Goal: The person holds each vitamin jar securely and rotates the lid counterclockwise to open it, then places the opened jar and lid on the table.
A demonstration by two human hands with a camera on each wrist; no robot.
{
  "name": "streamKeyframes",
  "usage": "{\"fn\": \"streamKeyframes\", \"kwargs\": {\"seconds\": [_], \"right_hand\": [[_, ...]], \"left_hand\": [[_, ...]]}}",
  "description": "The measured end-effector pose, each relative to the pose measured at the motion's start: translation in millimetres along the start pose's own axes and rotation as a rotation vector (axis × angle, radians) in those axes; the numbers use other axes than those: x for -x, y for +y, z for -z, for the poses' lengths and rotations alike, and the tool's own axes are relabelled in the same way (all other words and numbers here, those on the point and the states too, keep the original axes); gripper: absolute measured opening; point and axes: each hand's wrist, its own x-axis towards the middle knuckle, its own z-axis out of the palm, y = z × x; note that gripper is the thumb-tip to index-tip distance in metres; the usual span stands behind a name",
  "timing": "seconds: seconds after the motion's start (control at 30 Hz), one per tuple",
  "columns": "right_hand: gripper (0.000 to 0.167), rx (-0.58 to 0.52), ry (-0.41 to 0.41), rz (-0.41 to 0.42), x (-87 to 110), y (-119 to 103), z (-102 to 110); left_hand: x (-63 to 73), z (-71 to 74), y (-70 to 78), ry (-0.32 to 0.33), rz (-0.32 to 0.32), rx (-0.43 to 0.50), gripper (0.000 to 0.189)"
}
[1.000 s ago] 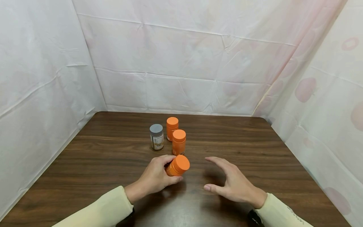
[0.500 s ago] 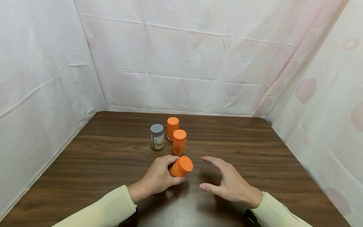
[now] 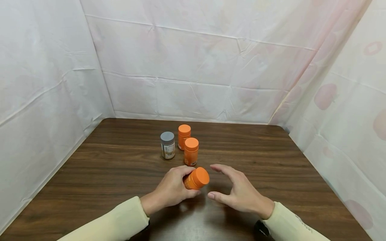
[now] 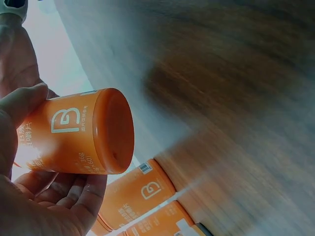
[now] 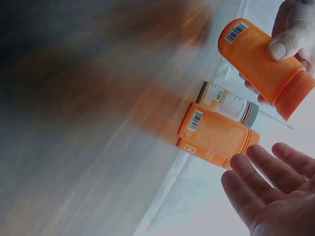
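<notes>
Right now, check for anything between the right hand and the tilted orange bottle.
Nothing visible: only a gap separates the right hand from the tilted orange bottle in the left hand. The three standing bottles are farther back, outside that gap.

Count, as I see it:
Orange bottles [image 3: 197, 178] [image 3: 191, 151] [image 3: 184, 134], 3; grey-capped bottle [image 3: 168, 145], 1; hands [image 3: 172, 188] [image 3: 242, 192], 2; sleeves [image 3: 113, 221] [image 3: 291, 221], 2; table [image 3: 256, 147], 1.

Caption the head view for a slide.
Left hand holds a tilted orange bottle above the table, right hand nearby; two more orange bottles and a gray-capped jar stand beyond.
</notes>
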Motion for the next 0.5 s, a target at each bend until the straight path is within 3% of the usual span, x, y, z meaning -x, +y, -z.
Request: {"fn": "streamKeyframes", "kwargs": {"seconds": [0.5], "right_hand": [[0.068, -0.043, 0.024, 0.055, -9.3, -5.5, -5.1]], "left_hand": [[-5.5, -4.8, 7.8, -0.013, -0.035, -0.045, 0.043]]}}
